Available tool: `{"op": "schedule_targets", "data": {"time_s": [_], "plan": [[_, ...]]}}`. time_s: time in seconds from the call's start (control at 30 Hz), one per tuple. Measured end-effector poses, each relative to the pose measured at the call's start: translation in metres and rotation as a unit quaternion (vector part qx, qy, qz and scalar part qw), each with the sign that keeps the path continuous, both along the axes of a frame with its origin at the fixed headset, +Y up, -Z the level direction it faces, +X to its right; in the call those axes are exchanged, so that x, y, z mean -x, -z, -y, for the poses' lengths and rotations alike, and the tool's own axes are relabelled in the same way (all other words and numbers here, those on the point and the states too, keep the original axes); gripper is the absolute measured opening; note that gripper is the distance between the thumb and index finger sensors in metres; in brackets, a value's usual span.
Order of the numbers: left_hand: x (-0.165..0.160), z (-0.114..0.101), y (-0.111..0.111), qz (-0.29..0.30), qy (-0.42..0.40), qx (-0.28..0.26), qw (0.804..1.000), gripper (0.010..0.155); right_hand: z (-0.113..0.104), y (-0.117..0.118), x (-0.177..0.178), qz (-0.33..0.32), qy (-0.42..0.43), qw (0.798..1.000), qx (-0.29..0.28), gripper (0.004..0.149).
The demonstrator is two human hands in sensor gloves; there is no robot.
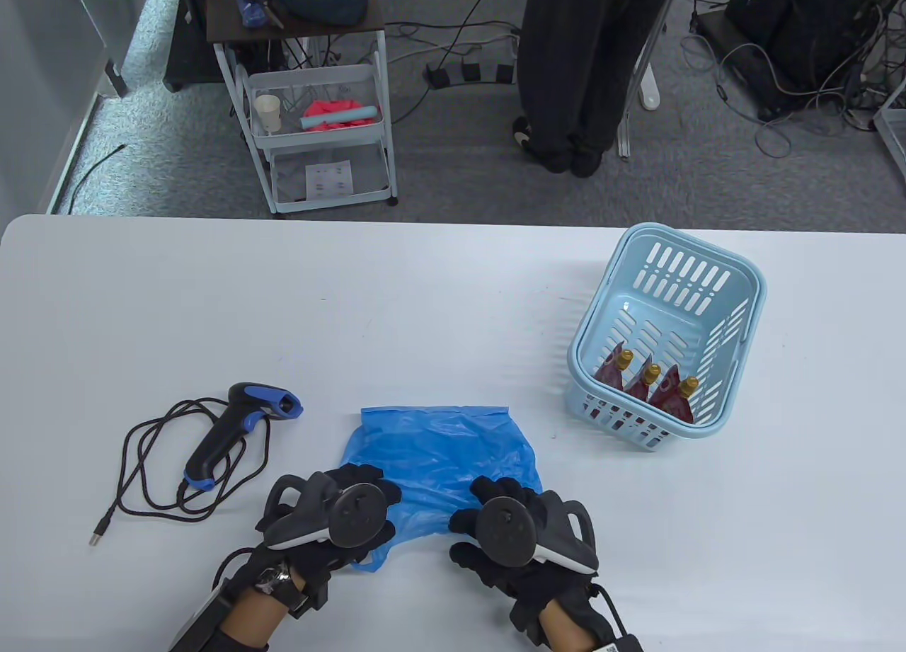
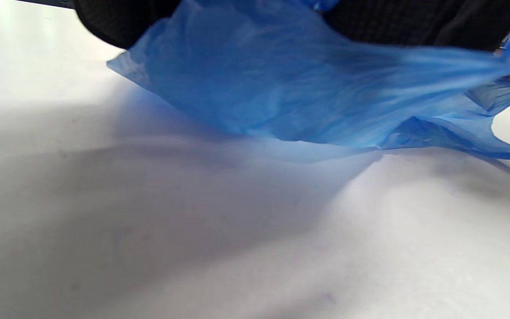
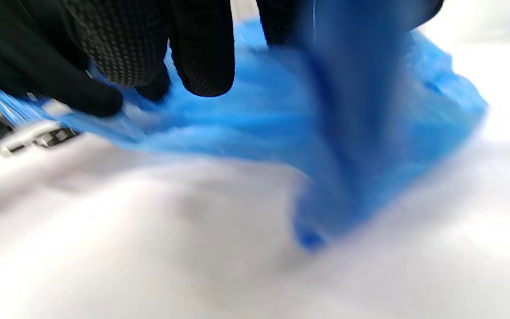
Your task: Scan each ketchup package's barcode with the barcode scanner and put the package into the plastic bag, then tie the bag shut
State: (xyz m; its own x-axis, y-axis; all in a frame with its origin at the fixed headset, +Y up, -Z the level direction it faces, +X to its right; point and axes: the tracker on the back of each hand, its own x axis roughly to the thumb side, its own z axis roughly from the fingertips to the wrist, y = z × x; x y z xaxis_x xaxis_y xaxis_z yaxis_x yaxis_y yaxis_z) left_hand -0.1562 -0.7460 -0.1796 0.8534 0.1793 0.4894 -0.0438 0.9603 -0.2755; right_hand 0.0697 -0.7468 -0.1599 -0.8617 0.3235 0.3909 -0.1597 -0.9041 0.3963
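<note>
**Both hands on the blue bag, packages in the basket**

In the table view your two gloved hands sit at the lower centre of the frame, both at the near edge of the crumpled blue plastic bag (image 1: 442, 457), which lies on the white table (image 1: 283, 312). Your left hand (image 1: 333, 517) covers the bag's lower left corner, and a small fold of blue film sticks out beneath it. In the left wrist view the film rises off the table towards the black glove at the top edge, so that hand appears to hold the bag, though the fingers themselves are hidden. Your right hand (image 1: 517, 532) is on the bag's lower right corner. In the right wrist view its fingertips (image 3: 202, 53) curl down into the bunched blue film; the picture is blurred, but the hand seems to pinch the bag.

The black and blue handheld barcode scanner (image 1: 237, 429) lies on its side at the lower left of the table view, left of the bag and apart from it, with its dark cable (image 1: 152, 461) looped around the handle.

The red ketchup packages with gold caps (image 1: 648, 386) stand in the near end of the light blue slotted plastic basket (image 1: 736, 312), at the right of the frame, well apart from the bag.
</note>
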Motion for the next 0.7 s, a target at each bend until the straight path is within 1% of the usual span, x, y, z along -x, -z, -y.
{"op": "schedule_targets", "data": {"time_s": [0.03,0.1,0.2,0.27,0.4,0.57,0.7], "plan": [[0.001,0.000,0.000,-0.002,-0.002,-0.001,1.000,0.061,0.008,0.003,-0.002,0.002,-0.014,1.000,0.018,0.056],[0.003,0.000,0.001,-0.005,-0.003,0.000,1.000,0.061,0.014,0.007,-0.007,0.011,-0.011,0.999,0.034,0.058],[0.005,-0.001,0.002,-0.010,-0.003,0.001,1.000,0.060,0.021,0.013,-0.017,0.034,0.008,0.998,0.054,0.058],[0.006,-0.001,0.003,-0.013,-0.006,0.000,1.000,0.060,0.024,0.016,-0.022,0.040,0.003,0.997,0.066,0.058],[0.007,-0.002,0.004,-0.017,-0.009,-0.002,1.000,0.059,0.023,0.018,-0.028,0.054,0.009,0.996,0.070,0.059],[0.010,-0.002,0.005,-0.025,-0.010,-0.002,1.000,0.059,0.023,0.019,-0.033,0.062,-0.010,0.996,0.070,0.061],[0.012,-0.002,0.006,-0.029,-0.015,0.001,0.999,0.060,0.021,0.020,-0.035,0.073,0.011,0.995,0.065,0.061]]}}
